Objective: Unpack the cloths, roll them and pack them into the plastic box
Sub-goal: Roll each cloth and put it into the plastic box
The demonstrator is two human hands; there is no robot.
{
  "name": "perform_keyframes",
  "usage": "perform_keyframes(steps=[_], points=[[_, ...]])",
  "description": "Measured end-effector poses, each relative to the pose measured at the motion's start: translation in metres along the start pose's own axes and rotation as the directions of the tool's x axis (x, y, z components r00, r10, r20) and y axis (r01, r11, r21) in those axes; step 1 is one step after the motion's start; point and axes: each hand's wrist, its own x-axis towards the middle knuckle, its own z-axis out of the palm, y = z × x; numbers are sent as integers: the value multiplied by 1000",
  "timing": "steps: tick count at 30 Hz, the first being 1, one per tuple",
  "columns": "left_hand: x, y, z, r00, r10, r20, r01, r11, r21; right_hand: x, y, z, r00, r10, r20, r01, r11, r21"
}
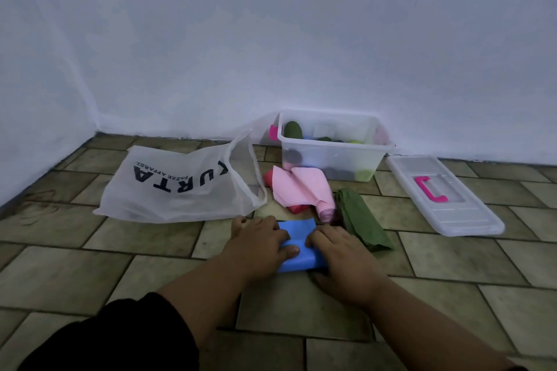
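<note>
The left hand [259,238] and the right hand [343,250] are both down on the tiled floor [120,280]. Each grip is closed, fingers curled over a half-rolled blue cloth [297,230]. Just beyond the grip lie a pink cloth [301,187] and a green cloth [361,220]. Farther back the plastic box [334,142] holds rolled cloths, with its lid [470,214] to the right and a white bag [180,190] to the left, near the pale wall [271,39].

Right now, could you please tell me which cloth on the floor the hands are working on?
The blue cloth: the left hand and right hand both grip it. The pink cloth and green cloth lie beyond, in neither hand.
</note>
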Motion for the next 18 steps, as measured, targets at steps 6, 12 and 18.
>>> perform_keyframes(steps=[6, 12, 18], points=[[-6, 7, -5, 922, -343, -180, 301, 926, -227, 20, 4, -2, 976, 201, 84, -198, 979, -50], [6, 23, -14, 867, -459, 193, 463, 601, -652, 43, 3, -17, 909, 316, 272, -347, 935, 71], [23, 42, -14, 808, -534, 251, 490, 371, -789, 31, 1, -16, 836, 369, 405, -530, 731, 429]])
